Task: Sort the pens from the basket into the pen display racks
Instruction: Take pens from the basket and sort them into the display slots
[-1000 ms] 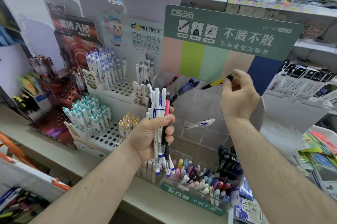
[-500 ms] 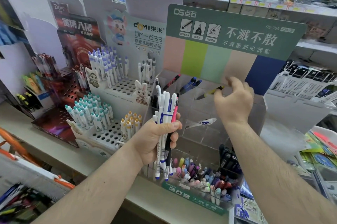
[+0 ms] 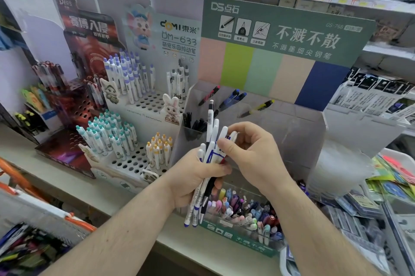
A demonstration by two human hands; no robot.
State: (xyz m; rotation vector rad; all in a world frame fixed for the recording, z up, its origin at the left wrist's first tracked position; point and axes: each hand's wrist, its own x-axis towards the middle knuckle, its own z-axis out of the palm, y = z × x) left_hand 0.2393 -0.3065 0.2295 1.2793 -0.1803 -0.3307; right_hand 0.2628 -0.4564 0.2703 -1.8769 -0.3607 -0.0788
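Note:
My left hand point(image 3: 193, 177) grips a bundle of pens point(image 3: 211, 147), mostly white with blue bands, held upright in front of the clear acrylic rack point(image 3: 280, 132). At the top of the bundle my right hand point(image 3: 253, 156) pinches one white pen with thumb and fingers. A yellow-and-black pen point(image 3: 258, 108) lies slanted in an upper compartment of the clear rack, beside blue pens point(image 3: 233, 97) and a red-and-black pen point(image 3: 208, 95). The rack's bottom tray point(image 3: 242, 213) holds several pastel pens.
Left of the clear rack stands a white perforated rack point(image 3: 134, 161) with white-and-teal and white-and-purple pens. A dark red rack point(image 3: 74, 105) is further left. An orange-handled basket point(image 3: 33, 230) with pens sits at lower left. Packaged goods fill the right side.
My right hand let go of the yellow-and-black pen in the upper compartment, then came down to the bundle and took hold of a white pen. The left hand moved slightly right.

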